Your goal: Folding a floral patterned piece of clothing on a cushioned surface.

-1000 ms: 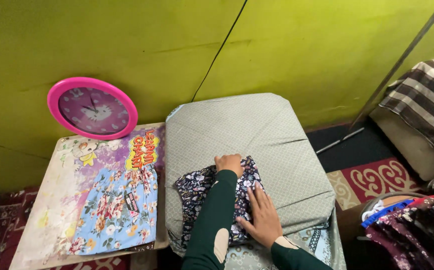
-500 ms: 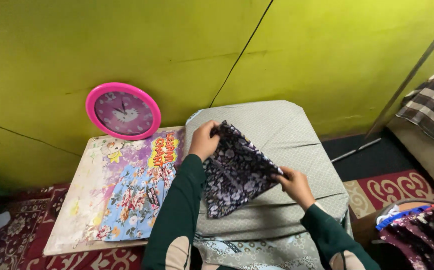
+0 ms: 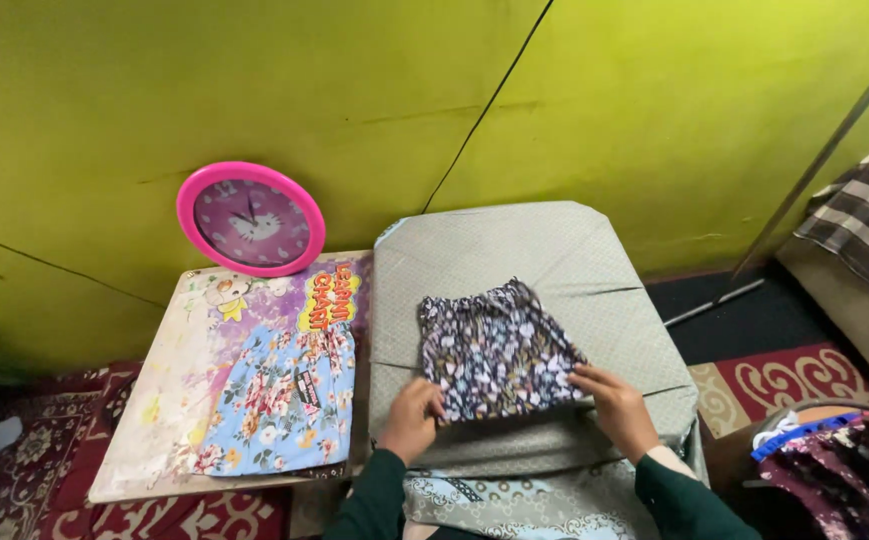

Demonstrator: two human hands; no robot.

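Gripping the dark floral cloth (image 3: 496, 350) at its near edge, left hand (image 3: 412, 418) and right hand (image 3: 616, 408) fingers pinch it.

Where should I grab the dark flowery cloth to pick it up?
Take the dark cloth by its two near corners, coming from the near edge, where the left hand and right hand already sit. It lies flat on the grey board, gathered waistband at the far side, so the near hem is the free, reachable edge.
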